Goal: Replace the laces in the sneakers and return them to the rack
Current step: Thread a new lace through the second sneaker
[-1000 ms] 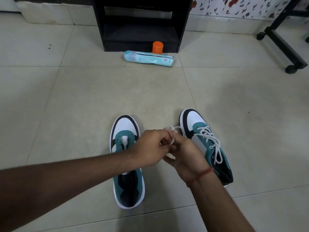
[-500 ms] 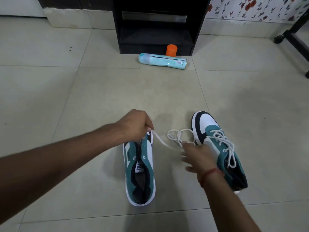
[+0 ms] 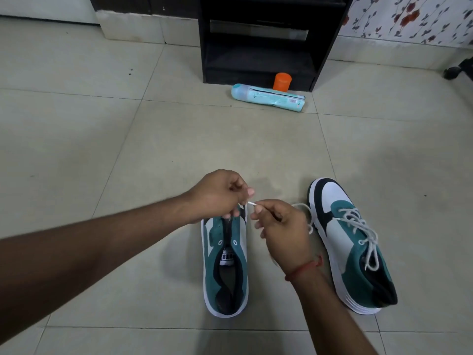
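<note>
Two teal, white and black sneakers stand on the tiled floor. The left sneaker (image 3: 225, 265) has bare eyelets and an open tongue; the right sneaker (image 3: 350, 242) is laced with a white lace. My left hand (image 3: 220, 196) hovers over the left sneaker's toe, its fingers curled and pinching a loose white lace (image 3: 305, 210). My right hand (image 3: 279, 226) pinches the same lace near its tip, close to the left hand. The rest of the lace trails behind my right hand toward the right sneaker. The black rack (image 3: 261, 39) stands against the far wall.
A pale blue bottle (image 3: 267, 97) lies on its side in front of the rack, with an orange cap (image 3: 281, 81) behind it. A black wheeled stand foot (image 3: 458, 69) sits at the far right. Floral wallpaper covers the wall at the right.
My right hand has risen from the floor and taken the lace near its tip, closing in on my left hand. The camera view has shifted left and closer.
</note>
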